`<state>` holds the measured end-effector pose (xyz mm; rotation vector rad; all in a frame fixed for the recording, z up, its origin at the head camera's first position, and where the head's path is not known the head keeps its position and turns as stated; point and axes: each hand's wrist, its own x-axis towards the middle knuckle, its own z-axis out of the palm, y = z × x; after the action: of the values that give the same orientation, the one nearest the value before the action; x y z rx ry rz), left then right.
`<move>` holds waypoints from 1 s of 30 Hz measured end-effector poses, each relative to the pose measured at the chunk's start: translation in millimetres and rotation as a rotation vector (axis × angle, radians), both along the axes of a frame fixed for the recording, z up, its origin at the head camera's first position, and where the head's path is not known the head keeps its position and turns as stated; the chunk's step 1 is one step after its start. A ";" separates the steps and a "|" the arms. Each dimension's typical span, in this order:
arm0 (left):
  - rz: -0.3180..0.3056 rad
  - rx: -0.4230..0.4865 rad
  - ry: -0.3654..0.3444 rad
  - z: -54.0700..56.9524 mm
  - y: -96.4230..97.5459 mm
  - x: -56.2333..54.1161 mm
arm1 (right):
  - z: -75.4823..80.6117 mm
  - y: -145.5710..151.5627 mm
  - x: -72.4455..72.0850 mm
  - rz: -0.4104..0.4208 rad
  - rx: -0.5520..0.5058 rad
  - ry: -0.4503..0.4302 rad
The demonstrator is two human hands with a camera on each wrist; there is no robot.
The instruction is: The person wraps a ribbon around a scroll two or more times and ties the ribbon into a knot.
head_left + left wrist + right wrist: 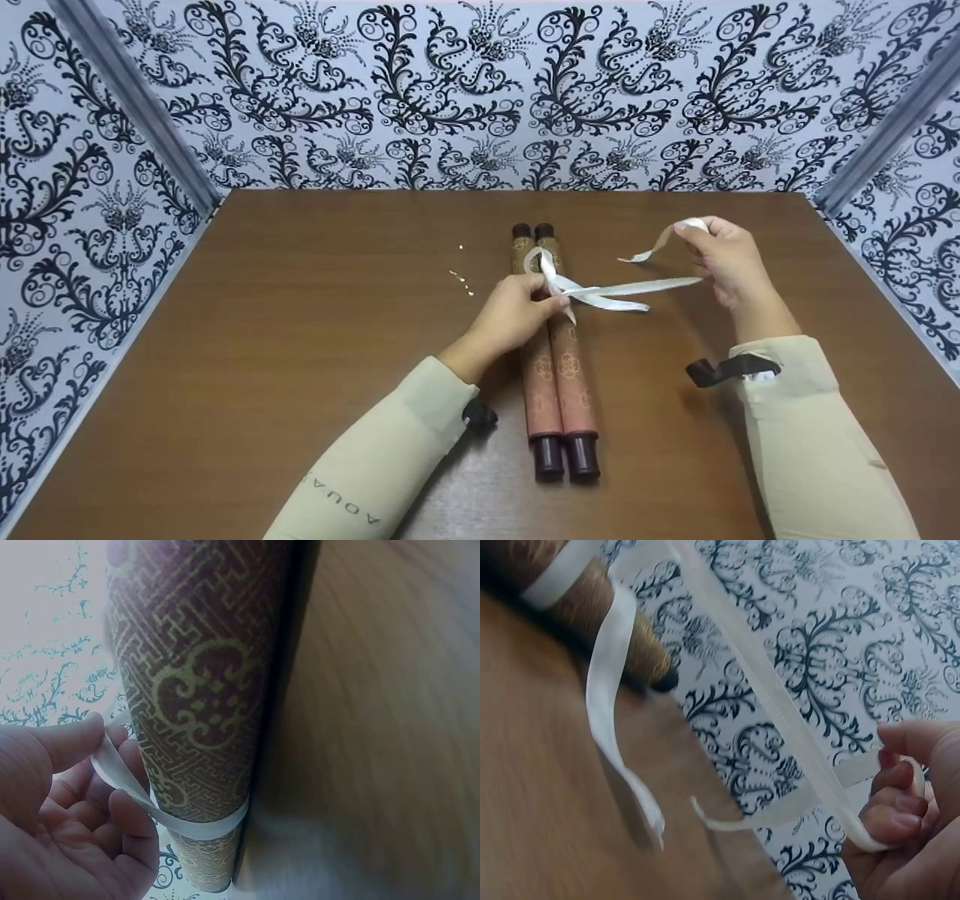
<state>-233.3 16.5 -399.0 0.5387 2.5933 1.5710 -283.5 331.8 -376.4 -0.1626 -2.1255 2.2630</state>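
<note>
Two patterned scrolls (561,382) with dark end knobs lie side by side on the brown table. A white ribbon (630,287) passes around them near their far part, with a loop standing above. My left hand (514,311) pinches the ribbon between thumb and fingers over the scrolls; the left wrist view shows the ribbon (124,776) running from the fingertips round the scroll (210,690). To the right, my right hand (724,255) grips a stretch of ribbon drawn taut from the left fingers. A free tail hangs from the right hand, and another loose end dangles beside the scrolls.
Small white scraps (463,283) lie on the table (300,300) left of the scrolls. White walls (480,90) with black scrollwork border the table at the back and sides. Dark straps (731,369) circle the sleeve cuffs.
</note>
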 end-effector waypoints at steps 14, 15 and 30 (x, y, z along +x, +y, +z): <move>-0.004 -0.006 -0.004 0.6 -0.2 1.4 | -19.8 11.8 -1.6 0.115 0.813 -0.144; -0.006 -0.005 -0.004 0.9 -0.2 1.4 | -18.8 12.5 -1.0 0.124 0.857 -0.147; -0.006 -0.023 0.017 0.1 0.6 1.1 | 6.9 -39.5 12.3 0.215 0.872 0.007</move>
<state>-232.2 17.1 -398.9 0.5600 2.6157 1.5401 -271.2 292.3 -369.5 0.1077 -2.9848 1.1891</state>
